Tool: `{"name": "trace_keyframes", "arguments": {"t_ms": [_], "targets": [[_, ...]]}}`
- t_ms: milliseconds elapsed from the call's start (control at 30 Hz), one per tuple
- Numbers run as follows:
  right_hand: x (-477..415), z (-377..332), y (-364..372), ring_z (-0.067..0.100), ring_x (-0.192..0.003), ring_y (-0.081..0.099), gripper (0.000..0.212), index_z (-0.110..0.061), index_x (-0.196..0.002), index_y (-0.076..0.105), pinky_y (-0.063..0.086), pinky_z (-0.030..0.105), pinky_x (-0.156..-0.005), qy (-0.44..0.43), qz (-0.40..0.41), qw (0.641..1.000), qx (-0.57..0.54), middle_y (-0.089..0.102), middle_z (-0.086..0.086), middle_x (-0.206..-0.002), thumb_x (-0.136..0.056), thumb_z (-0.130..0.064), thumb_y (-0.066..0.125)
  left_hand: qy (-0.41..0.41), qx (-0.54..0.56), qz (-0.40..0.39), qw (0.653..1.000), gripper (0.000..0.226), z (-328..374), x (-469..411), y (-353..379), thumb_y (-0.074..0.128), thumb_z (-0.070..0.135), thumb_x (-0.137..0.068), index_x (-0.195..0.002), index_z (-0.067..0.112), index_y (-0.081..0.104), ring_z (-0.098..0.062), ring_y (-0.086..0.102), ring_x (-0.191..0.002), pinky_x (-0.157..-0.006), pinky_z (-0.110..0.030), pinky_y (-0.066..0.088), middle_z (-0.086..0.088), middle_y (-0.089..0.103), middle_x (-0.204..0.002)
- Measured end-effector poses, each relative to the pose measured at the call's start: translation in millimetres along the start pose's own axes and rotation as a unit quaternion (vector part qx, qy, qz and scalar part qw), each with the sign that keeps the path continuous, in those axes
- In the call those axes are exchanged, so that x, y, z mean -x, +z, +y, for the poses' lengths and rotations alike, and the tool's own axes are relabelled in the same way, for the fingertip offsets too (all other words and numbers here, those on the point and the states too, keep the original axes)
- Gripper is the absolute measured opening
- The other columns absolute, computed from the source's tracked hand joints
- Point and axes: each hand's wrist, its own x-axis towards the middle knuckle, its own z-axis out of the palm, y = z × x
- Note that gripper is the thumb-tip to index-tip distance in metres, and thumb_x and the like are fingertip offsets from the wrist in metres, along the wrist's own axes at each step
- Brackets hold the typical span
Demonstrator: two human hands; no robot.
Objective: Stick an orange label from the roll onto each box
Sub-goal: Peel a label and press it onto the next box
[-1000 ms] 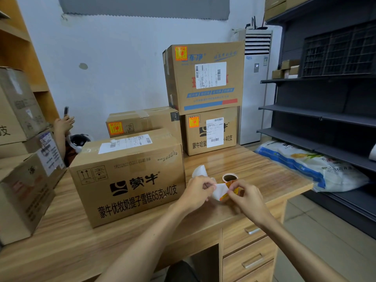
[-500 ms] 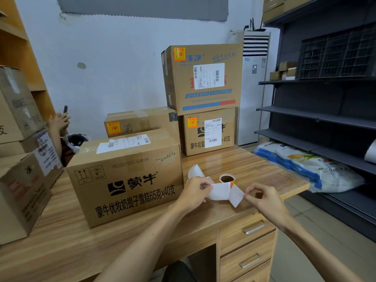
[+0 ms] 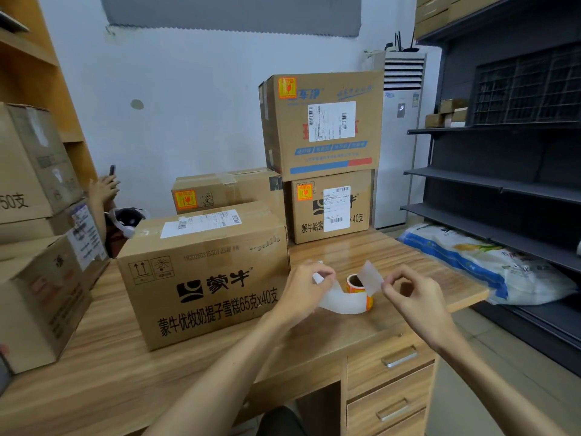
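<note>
Brown cardboard boxes on the light wooden desk [image 3: 393, 256]; clock positions are taken from the hands. The striped brown cardboard box [image 3: 323, 136], largest, sits atop the stack at 12 o'clock and carries the top orange label [image 3: 287, 87] in its upper left corner: done. The front brown cardboard box with black printed characters [image 3: 204, 278], at 9 o'clock, has a white shipping slip on top and no orange on either visible face, so I judge it still to do and probably next. The lower stack box [image 3: 358, 209], under the striped one, bears the lower orange label [image 3: 304, 191]: done. The rear low box [image 3: 229, 187], at 11 o'clock, bears the rear orange label [image 3: 185, 199]: done. For the side boxes [image 3: 34, 184], far out at 9 o'clock, status cannot be told. The left hand [image 3: 301, 291] pinches the white backing strip [image 3: 339, 302], which curls to the small orange label roll [image 3: 358, 286] between the hands, low over the desk; whether it rests there is unclear. The right hand [image 3: 408, 294] pinches a pale rectangular piece [image 3: 371, 278], probably a peeled label seen from behind and not yet applied.
</note>
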Motion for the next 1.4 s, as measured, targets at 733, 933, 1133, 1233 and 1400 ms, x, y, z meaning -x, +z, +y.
{"name": "trace_keyframes", "arguments": {"t_ms": [733, 933, 1133, 1233, 1400], "targets": [[-12.8, -104.9, 99.6, 0.001, -0.061, 0.051, 0.013, -0.025, -0.086, 0.060, 0.040, 0.024, -0.053, -0.235, 0.032, 0.968, 0.081, 0.062, -0.013, -0.086, -0.091, -0.036, 0.065, -0.024, -0.024, 0.139, 0.990, 0.014, 27.2, 47.3, -134.6, 0.071, 0.030, -0.093, -0.095, 0.021, 0.081, 0.002, 0.060, -0.072, -0.065, -0.014, 0.043, 0.011, 0.074, -0.086], [-30.6, -138.6, 133.9, 0.001, -0.073, 0.060, 0.007, -0.024, -0.088, 0.071, 0.040, 0.021, -0.063, -0.113, -0.111, 0.976, -0.150, 0.069, -0.009, -0.087, -0.090, -0.031, 0.071, -0.041, -0.030, 0.145, 0.988, 0.012, 16.6, 79.1, -193.8, 0.073, 0.036, -0.092, -0.091, 0.027, 0.080, 0.003, 0.065, -0.082, -0.074, -0.022, 0.048, 0.016, 0.075, -0.090], [-26.5, -174.5, 180.5, -0.006, -0.056, 0.055, 0.004, -0.022, -0.088, 0.072, 0.038, 0.022, -0.059, -0.084, -0.177, 0.953, -0.230, 0.069, -0.007, -0.080, -0.090, -0.025, 0.072, -0.050, -0.033, 0.171, 0.983, 0.016, 14.1, 112.5, -236.6, 0.073, 0.026, -0.093, -0.094, 0.012, 0.080, 0.006, 0.048, -0.048, -0.049, -0.010, 0.034, 0.007, 0.073, -0.076], [-19.1, -190.0, 195.0, -0.005, -0.053, 0.053, 0.008, -0.023, -0.084, 0.071, 0.039, 0.022, -0.058, -0.074, -0.196, 0.948, -0.240, 0.068, -0.007, -0.077, -0.091, -0.026, 0.071, -0.072, -0.032, 0.180, 0.980, 0.016, 7.8, 127.6, -252.9, 0.071, 0.026, -0.094, -0.096, 0.012, 0.079, -0.001, 0.040, -0.042, -0.040, -0.014, 0.029, 0.018, 0.057, -0.050], [-9.8, -207.6, 210.6, -0.002, -0.061, 0.057, 0.010, -0.022, -0.081, 0.071, 0.043, 0.016, -0.055, -0.080, -0.206, 0.948, -0.230, 0.070, -0.006, -0.081, -0.089, -0.029, 0.072, -0.091, -0.039, 0.213, 0.972, 0.015, -8.7, 140.8, -269.6, 0.073, 0.032, -0.093, -0.091, 0.018, 0.079, -0.007, 0.037, -0.040, -0.041, -0.021, 0.029, 0.010, 0.047, -0.043]]}}
